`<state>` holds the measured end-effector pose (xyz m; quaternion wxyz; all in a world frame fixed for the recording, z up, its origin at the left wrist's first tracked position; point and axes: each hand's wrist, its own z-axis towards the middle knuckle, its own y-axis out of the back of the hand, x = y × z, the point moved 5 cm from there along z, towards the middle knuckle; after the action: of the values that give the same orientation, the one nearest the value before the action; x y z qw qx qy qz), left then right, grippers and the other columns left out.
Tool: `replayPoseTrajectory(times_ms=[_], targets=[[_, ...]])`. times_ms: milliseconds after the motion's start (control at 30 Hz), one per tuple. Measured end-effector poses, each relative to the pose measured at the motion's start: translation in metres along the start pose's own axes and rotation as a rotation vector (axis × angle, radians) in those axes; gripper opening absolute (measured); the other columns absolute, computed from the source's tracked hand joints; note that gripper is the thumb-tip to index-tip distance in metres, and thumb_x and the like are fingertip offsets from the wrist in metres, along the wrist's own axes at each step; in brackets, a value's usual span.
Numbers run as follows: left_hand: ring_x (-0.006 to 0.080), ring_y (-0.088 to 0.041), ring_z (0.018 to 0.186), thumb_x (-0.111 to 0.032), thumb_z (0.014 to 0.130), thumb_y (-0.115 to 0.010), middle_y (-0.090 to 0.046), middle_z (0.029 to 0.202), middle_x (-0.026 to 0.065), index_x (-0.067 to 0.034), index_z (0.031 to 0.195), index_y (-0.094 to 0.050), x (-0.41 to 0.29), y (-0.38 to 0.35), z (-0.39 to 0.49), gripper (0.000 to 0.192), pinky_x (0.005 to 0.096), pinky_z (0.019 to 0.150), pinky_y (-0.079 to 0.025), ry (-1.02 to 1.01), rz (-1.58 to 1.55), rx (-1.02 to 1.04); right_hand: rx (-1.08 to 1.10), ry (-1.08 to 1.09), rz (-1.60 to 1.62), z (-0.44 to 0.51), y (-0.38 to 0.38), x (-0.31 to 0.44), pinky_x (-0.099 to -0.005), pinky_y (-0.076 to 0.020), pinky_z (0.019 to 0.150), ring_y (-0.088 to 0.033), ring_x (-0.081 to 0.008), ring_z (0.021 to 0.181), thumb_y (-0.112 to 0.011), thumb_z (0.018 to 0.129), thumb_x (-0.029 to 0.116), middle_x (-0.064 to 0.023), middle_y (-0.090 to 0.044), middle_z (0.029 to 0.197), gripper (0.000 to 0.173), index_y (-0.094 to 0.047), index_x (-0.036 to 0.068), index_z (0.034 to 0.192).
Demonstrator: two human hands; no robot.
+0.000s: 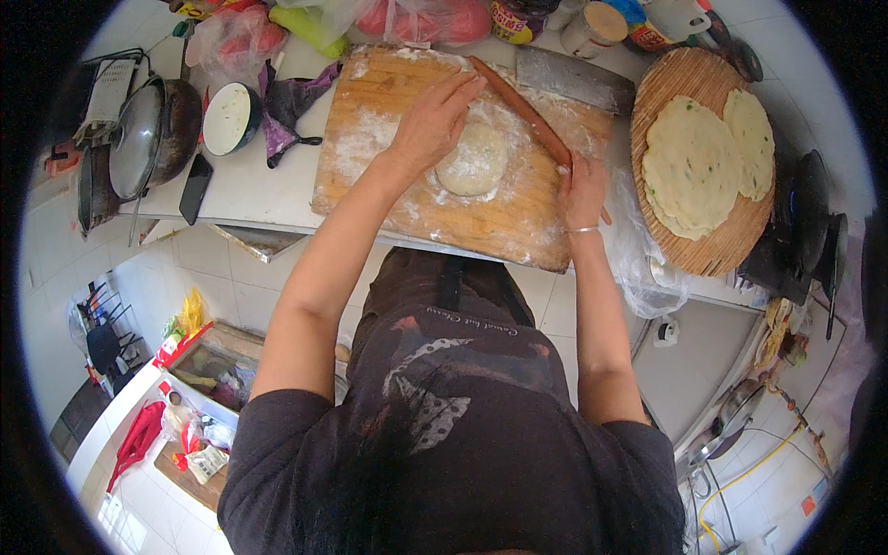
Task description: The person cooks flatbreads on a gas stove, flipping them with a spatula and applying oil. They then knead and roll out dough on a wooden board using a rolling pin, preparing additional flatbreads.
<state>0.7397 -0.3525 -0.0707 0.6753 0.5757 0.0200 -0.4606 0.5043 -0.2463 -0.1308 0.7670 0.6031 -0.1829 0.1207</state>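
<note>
A floured dough disc (pixel 472 159) lies on the wooden board (pixel 388 173), in the middle of loose flour. My left hand (pixel 433 118) is just at the disc's upper left, fingers extended, their tips close to the upper part of a wooden rolling pin (pixel 524 111); whether they touch it is unclear. The pin lies slantwise to the right of the dough. My right hand (pixel 585 191) is over its lower end and grips it, with the pin's tip showing beyond the hand. Flat dough rounds with green flecks (pixel 690 163) rest on a round slatted tray (pixel 728 239) at the right.
A cleaver blade (pixel 576 78) lies at the board's back right edge. Left of the board are a dark cloth (pixel 288 111), an enamel bowl (pixel 229 119), a phone (pixel 196 189) and a lidded pan (pixel 139 139). Bags and jars line the back; a plastic bag (pixel 642 270) hangs at the front edge.
</note>
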Motion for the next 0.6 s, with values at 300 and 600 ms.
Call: replayPoseTrajectory(times_ms=[300, 600], targets=[[0.0331, -0.035, 0.131, -0.021, 0.085, -0.058, -0.044, 0.136, 0.0153, -0.006, 0.131, -0.046, 0.007, 0.007, -0.090, 0.050, 0.0509, 0.107, -0.026, 0.113, 0.374, 0.201, 0.215, 0.342, 0.084, -0.012, 0.005, 0.053, -0.0480, -0.0369, 0.094, -0.049, -0.0333, 0.109, -0.059, 0.078, 0.010, -0.0125, -0.057, 0.113, 0.049, -0.053, 0.010, 0.126], [0.0358, -0.030, 0.134, -0.025, 0.087, -0.051, -0.038, 0.142, 0.0188, -0.003, 0.140, -0.034, 0.038, -0.010, -0.043, 0.060, 0.0503, 0.108, -0.022, 0.196, 0.402, 0.137, 0.180, 0.238, -0.173, 0.049, -0.005, 0.057, -0.0537, -0.0233, 0.108, -0.031, -0.0333, 0.134, -0.055, 0.086, 0.031, -0.0118, -0.031, 0.148, 0.060, -0.036, 0.011, 0.139]])
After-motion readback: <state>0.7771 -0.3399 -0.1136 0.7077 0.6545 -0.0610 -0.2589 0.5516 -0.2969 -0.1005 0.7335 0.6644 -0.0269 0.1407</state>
